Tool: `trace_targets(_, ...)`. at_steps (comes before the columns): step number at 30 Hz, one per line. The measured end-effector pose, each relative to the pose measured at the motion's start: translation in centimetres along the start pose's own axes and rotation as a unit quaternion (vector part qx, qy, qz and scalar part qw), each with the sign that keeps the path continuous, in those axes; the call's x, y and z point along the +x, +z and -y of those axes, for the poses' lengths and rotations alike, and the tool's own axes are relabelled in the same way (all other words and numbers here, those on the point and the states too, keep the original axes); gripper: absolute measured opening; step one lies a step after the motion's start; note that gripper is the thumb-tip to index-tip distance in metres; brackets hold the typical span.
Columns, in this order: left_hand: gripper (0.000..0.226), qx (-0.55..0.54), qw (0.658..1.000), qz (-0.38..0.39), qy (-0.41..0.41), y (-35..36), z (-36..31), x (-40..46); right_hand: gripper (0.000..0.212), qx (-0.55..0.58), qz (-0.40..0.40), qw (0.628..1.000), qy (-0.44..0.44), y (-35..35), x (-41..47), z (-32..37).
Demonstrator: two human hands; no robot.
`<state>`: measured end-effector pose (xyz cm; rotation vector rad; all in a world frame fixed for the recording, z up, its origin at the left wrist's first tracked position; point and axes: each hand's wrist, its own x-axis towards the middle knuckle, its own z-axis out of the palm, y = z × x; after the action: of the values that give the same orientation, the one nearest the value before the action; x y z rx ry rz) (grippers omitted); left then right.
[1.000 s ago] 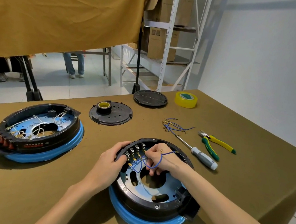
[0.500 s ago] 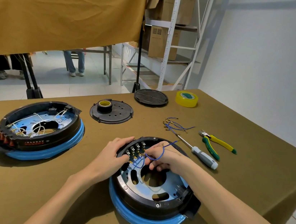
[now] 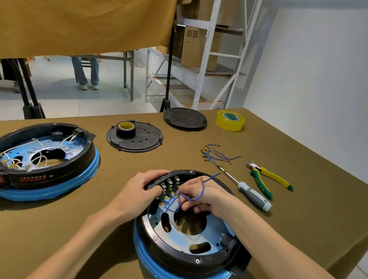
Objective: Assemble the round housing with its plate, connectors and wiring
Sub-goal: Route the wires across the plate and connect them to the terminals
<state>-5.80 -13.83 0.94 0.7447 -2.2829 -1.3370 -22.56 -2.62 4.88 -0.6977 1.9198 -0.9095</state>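
**Wiring under way on the near housing**

While the plate already sat inside the housing at lower centre of the frame, the wiring looked only partly done: a few blue leads ran to the connector row at the housing's upper left rim, and a bundle of spare wires lay unused at upper right of it. The left hand curled its fingers over the rim beside the connectors, steadying it. The right hand pinched a blue wire between closed fingertips just over the terminals, its loose end arching above the knuckles. A second housing at left, fully strung with white wires, suggested how much remained. Two covers lay unfitted at upper centre, so closing up was judged to be outstanding.

The housing sat near the table's lower right edge, with little margin there. A screwdriver and pliers lay just right of the right wrist; open cloth lay to the lower left.
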Motion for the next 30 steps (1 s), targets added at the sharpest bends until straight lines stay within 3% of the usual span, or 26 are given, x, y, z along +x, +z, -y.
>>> trace_targets(7,0.041,-0.020,1.000,-0.005,0.017,0.2,0.4,0.3,0.017,0.013,0.006,1.000,-0.006,-0.1,0.4,-0.2)
trace_targets(17,0.040,-0.022,1.000,-0.010,0.020,0.2,0.2,0.3,0.017,0.010,0.037,0.999,-0.014,-0.5,0.5,-0.2)
trace_targets(22,0.038,-0.039,0.999,-0.012,0.018,0.1,0.1,0.2,0.024,-0.083,-0.034,0.983,-0.158,0.8,0.1,-1.4)
trace_targets(26,0.039,-0.053,0.998,-0.007,0.016,0.1,0.2,0.1,0.019,-0.230,-0.140,0.937,-0.223,0.8,0.5,-1.5)
trace_targets(30,0.039,-0.066,0.998,-0.004,0.019,0.2,0.1,0.1,0.016,-0.270,-0.168,0.911,-0.263,1.1,0.6,-1.6)
